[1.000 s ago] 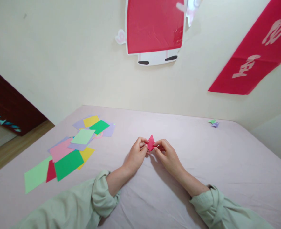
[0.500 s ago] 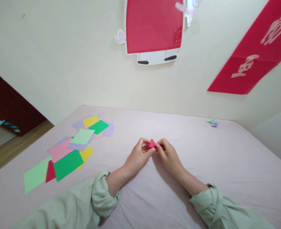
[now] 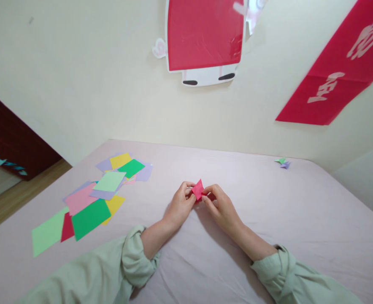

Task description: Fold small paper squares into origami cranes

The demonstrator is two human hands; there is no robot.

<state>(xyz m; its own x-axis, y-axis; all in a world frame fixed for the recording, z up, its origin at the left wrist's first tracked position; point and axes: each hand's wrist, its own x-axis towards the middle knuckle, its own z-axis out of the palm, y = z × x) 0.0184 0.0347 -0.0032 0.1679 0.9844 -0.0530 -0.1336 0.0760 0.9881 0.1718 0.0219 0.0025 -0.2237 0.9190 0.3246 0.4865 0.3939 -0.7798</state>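
Observation:
A small folded piece of red paper [image 3: 198, 189] is held up between my two hands, just above the pale pink cloth surface [image 3: 186, 261]. My left hand [image 3: 182, 202] pinches its left and lower edge between thumb and fingers. On the other side, my right hand [image 3: 220, 203] has its thumb and fingertips closed on the paper's right edge. A flat, pointed face of the paper is turned toward me; the folds behind it are hidden by my fingers.
To the left lie several loose coloured paper sheets [image 3: 90, 219], overlapping. Small folded green [image 3: 280, 161] and purple paper shapes [image 3: 285, 165] sit near the far right corner. A wall [image 3: 129, 105] with red decorations [image 3: 205, 38] rises behind the far edge.
The red paper has turned so that a larger flat face shows. My left hand has shifted slightly left, and my right fingers have moved along the paper's edge.

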